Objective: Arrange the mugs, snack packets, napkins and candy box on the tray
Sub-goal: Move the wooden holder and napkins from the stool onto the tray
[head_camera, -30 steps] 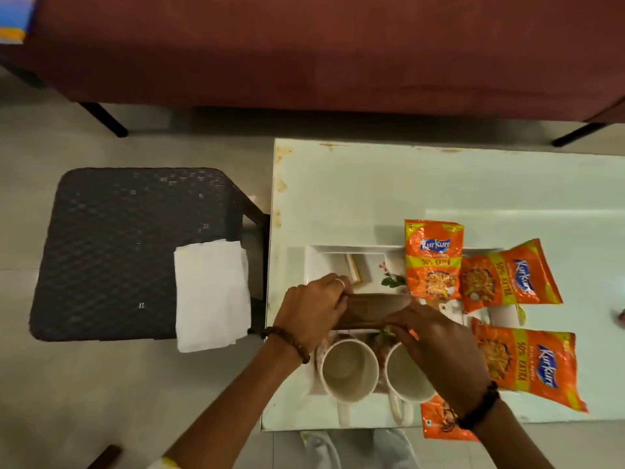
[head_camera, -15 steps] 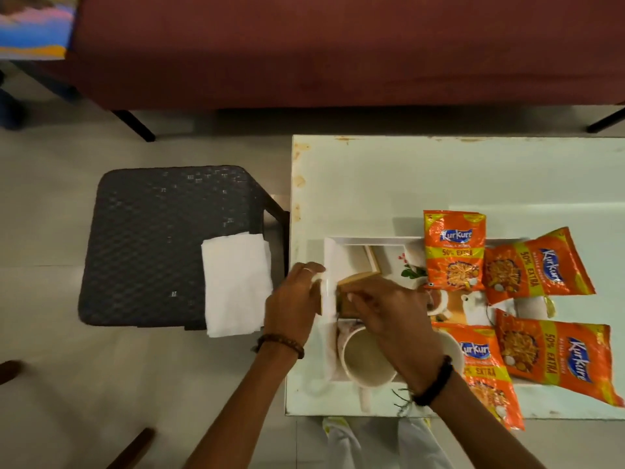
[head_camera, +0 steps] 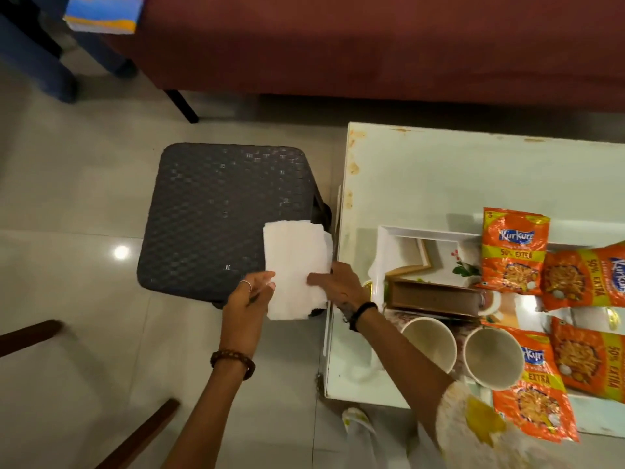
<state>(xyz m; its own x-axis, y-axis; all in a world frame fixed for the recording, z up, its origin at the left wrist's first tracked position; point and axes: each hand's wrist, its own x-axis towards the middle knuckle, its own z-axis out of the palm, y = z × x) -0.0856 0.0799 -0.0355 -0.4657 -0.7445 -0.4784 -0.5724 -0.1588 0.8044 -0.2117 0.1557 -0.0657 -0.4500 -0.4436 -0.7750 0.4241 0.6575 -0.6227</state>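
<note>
Both hands on the napkins: white, soft, folded stack, edges slightly uneven, lying at the near right corner of the dark woven stool, overhanging its edge toward the table. Left hand pinching the lower left edge, thumb on top, fingers under. Right hand pressed on the right side, fingers flat across the paper; cannot tell whether closed around it.

White tray on the table, floral print inside. Brown candy box lying across the tray, long and flat, gold-edged. Two cream mugs upright at the tray's near edge, side by side, both showing bare insides. Orange snack packets on the right: two at the far side overlapping the tray rim, two nearer, one tucked just beside the right mug. Glossy, yellow band reading "50% extra".

Maroon sofa behind the table.
</note>
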